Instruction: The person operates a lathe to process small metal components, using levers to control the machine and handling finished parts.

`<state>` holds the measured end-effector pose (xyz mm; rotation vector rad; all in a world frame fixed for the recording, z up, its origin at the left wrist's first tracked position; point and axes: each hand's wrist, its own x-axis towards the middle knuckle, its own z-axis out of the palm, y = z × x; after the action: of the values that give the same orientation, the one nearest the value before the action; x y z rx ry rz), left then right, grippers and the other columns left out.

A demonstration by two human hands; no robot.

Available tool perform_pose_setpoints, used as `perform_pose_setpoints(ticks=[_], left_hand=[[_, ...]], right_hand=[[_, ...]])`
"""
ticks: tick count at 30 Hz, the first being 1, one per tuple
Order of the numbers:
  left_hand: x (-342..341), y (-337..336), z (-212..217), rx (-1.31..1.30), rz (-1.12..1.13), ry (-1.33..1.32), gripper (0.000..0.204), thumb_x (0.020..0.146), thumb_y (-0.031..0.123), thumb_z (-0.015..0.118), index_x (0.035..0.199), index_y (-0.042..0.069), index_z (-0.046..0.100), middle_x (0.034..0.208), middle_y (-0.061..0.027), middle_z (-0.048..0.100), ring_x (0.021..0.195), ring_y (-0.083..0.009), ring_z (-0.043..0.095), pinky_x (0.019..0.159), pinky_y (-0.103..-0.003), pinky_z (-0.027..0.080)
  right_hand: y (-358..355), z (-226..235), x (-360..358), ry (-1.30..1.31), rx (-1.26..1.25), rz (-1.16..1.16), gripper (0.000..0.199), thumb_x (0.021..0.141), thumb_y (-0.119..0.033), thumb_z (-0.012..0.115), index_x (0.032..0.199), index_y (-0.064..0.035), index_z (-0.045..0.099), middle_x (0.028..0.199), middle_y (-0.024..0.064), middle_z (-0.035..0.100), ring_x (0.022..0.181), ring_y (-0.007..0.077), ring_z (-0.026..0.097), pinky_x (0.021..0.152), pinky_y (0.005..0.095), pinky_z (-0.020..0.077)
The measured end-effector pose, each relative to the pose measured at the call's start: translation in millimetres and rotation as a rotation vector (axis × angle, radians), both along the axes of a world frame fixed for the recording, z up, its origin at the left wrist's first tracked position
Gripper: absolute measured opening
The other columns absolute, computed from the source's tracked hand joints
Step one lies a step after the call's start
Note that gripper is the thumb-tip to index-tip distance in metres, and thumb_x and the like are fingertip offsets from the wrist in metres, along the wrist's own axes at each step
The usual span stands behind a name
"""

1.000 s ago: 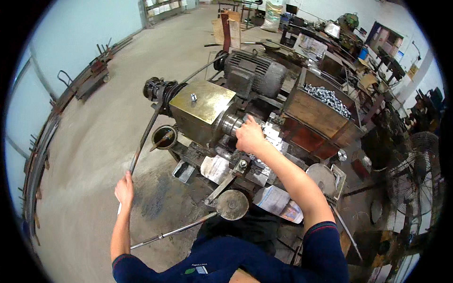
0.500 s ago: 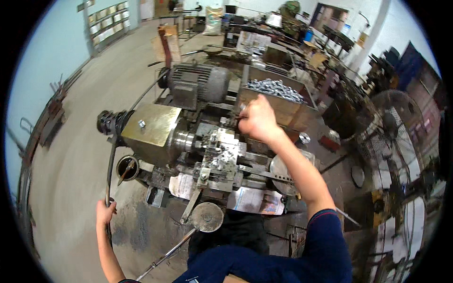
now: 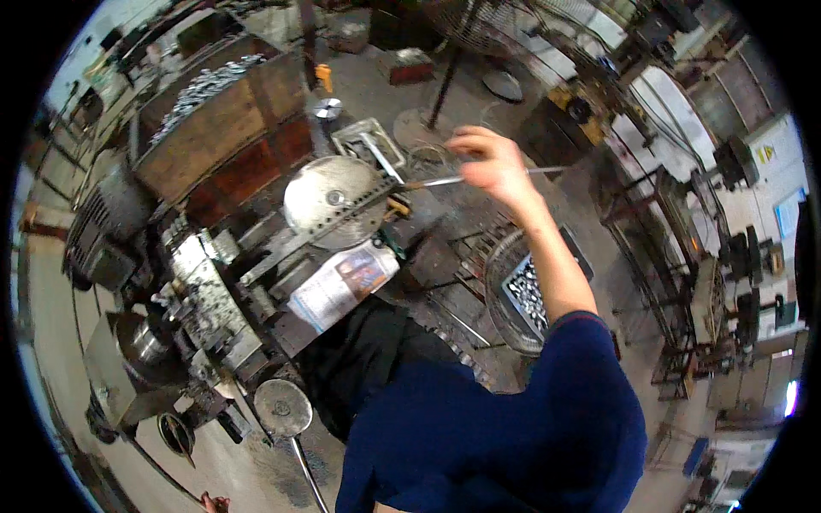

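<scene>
My right hand [image 3: 494,167] is over a thin metal rod [image 3: 440,180] that runs out from a perforated flat bar [image 3: 342,212]. Its fingers look apart and slightly curled, a little smeared by motion, and I see nothing in them. The bar crosses a round metal disc [image 3: 329,195]. At the lower edge, my left hand [image 3: 215,503] is only partly in view, closed at the end of a long dark lever [image 3: 162,472]. That lever leads up to the small lathe-like machine [image 3: 209,295] on the left, whose slide is covered with metal chips.
A wooden-sided bin [image 3: 231,115] of shiny metal parts stands at the far left. To the right of my legs, a round basket [image 3: 500,312] holds a blue tray [image 3: 523,295] of small metal pieces. A stand fan [image 3: 434,103] rises at the back. Printed paper [image 3: 342,286] lies beside the machine.
The view has turned right, bringing the basket of pieces into sight. My right hand has left the spot by the parts bin and is now over the rod, fingers apart.
</scene>
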<state>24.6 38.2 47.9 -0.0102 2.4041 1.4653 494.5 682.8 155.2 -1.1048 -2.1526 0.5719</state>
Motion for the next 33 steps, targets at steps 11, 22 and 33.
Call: perform_pose_setpoints(ticks=[11, 22, 33], left_hand=[[-8, 22, -13, -0.332, -0.098, 0.08, 0.048, 0.083, 0.033, 0.062, 0.112, -0.005, 0.057, 0.079, -0.0194, 0.063, 0.074, -0.0248, 0.06, 0.071, -0.032, 0.05], [-11, 16, -8, -0.482, -0.187, 0.17, 0.049, 0.082, 0.034, 0.062, 0.112, -0.005, 0.057, 0.079, -0.0199, 0.063, 0.073, -0.0255, 0.06, 0.071, -0.032, 0.049], [-4, 4, -8, -0.644, -0.238, 0.256, 0.05, 0.082, 0.035, 0.062, 0.112, -0.005, 0.056, 0.08, -0.0203, 0.063, 0.073, -0.0261, 0.06, 0.071, -0.032, 0.049]], right_hand=[[-62, -206, 250, -0.832, -0.411, -0.764, 0.024, 0.069, -0.022, 0.054, 0.08, -0.0068, 0.068, 0.099, 0.0171, 0.062, 0.091, 0.0304, 0.061, 0.083, 0.0367, 0.0478], [-73, -227, 232, -0.879, -0.431, -0.558, 0.041, 0.062, -0.023, 0.061, 0.1, -0.0075, 0.064, 0.12, 0.0155, 0.051, 0.112, 0.0312, 0.048, 0.094, 0.0354, 0.0411], [-72, -205, 214, -0.996, -0.516, -0.569, 0.048, 0.067, -0.026, 0.059, 0.109, -0.0014, 0.06, 0.123, 0.0199, 0.047, 0.117, 0.0331, 0.042, 0.1, 0.0353, 0.0355]])
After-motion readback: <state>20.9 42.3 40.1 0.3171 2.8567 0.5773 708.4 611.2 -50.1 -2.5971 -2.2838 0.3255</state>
